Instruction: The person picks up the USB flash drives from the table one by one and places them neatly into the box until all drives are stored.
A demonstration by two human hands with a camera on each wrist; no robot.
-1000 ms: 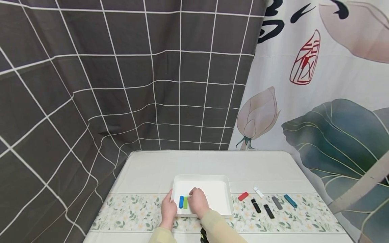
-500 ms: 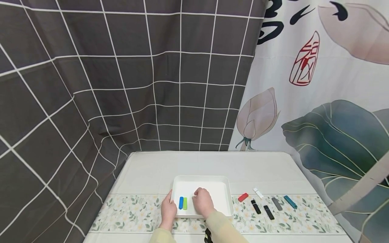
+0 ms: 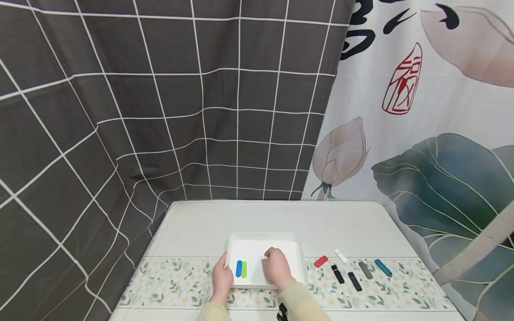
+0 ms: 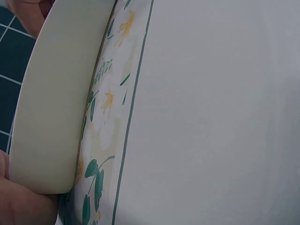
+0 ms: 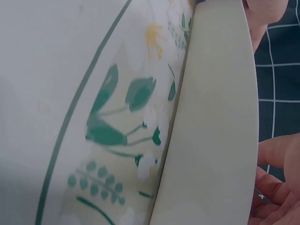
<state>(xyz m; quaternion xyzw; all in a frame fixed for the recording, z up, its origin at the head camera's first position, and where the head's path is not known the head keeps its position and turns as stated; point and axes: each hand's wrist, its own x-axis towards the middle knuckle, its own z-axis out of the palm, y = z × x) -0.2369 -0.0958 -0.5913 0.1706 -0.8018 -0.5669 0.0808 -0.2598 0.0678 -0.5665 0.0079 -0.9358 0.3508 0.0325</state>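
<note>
A shallow white tray sits on the table. At its left wall my left hand grips the rim; the left wrist view shows fingers at the tray's corner. Inside lie a blue stick and a green stick, side by side and upright in the view; they look like USB sticks. Over the tray's right half hovers my right hand, fingers loosely curled, nothing visible in them. In the right wrist view its fingers show beyond the tray wall, partly hidden.
Right of the tray lie several similar sticks: red, white, grey, teal, and black ones. A floral band crosses the white table. A dark gridded curtain hangs behind.
My right hand has moved right, away from the green stick, across the tray. The blue and green sticks stay in place, and my left hand keeps its hold on the tray.
</note>
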